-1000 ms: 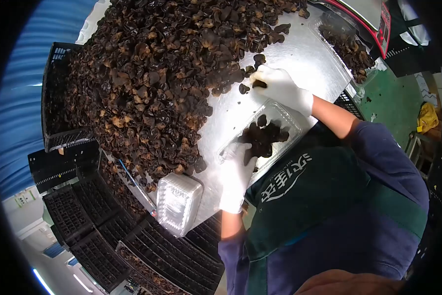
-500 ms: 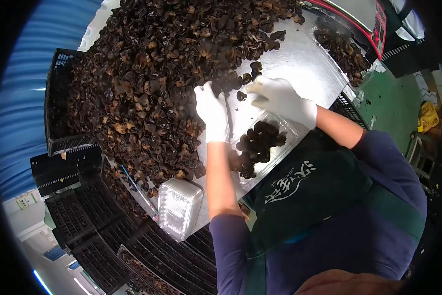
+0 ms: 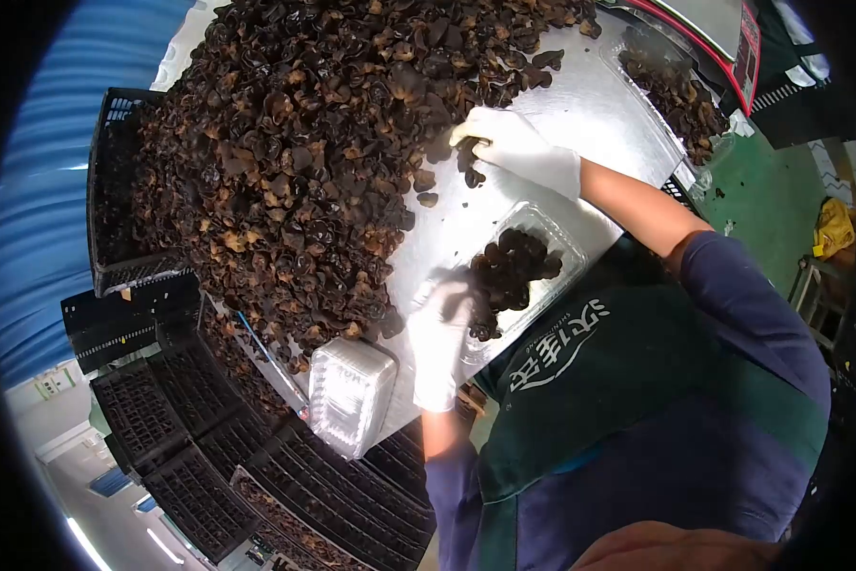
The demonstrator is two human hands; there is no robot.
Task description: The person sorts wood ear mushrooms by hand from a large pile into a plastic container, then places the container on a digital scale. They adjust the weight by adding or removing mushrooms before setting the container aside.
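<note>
A large heap of dark brown wood ear mushrooms (image 3: pixel 295 181) covers the left and far part of the metal table. My right hand (image 3: pixel 518 150), in a white glove, is at the heap's right edge, its fingers curled around a small wood ear mushroom (image 3: pixel 470 169). At the left side of a clear plastic tray (image 3: pixel 563 283) is my gloved left hand (image 3: pixel 440 328), against the dark mushrooms (image 3: pixel 512 269) piled inside. Motion smears its fingertips, so their grip does not show clearly.
Stacked clear trays (image 3: pixel 350 395) stand at the table's near left edge. Another filled tray (image 3: pixel 671 100) lies at the far right, beside a red-edged device (image 3: pixel 747 71). Black crates (image 3: pixel 199 428) sit below the table on the left.
My left hand has drawn back from the heap to the clear tray. My right hand has moved a little away and left, to the edge of the heap.
</note>
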